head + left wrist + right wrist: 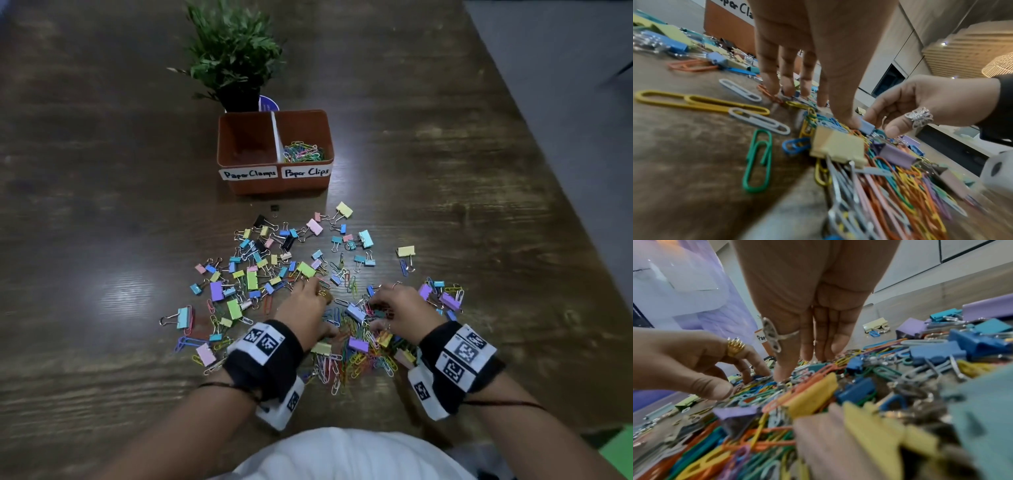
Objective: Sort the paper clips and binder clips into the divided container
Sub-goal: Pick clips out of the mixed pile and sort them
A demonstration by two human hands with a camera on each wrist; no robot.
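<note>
While the right half of the divided container [275, 181], labelled "Paper Clips", already has a decent tangle of coloured wire clips in it, the left half marked "Paper Clamps" looks empty as far as I can tell, so I'd say this is barely started. Pretty much everything else sits on the wooden table [102, 171] on the near side of the box.

Most binder clips [253, 274] are spread over the left and far part of the mess: pastel folded-metal bodies with silvery wire handles, in a few sizes. The paper clips [352, 356] are bunched nearest the person, glossy coated wire loops in every colour, with some binder clips buried among them.

Both hands are down in that near bunch. The left hand [308, 308] has its fingers fairly straight, tips touching the clips. The right hand [394, 308] is curled with thumb and fingers coming together, but I can't tell whether it has actually got hold of anything. A potted plant [233, 58] stands just past the box.
</note>
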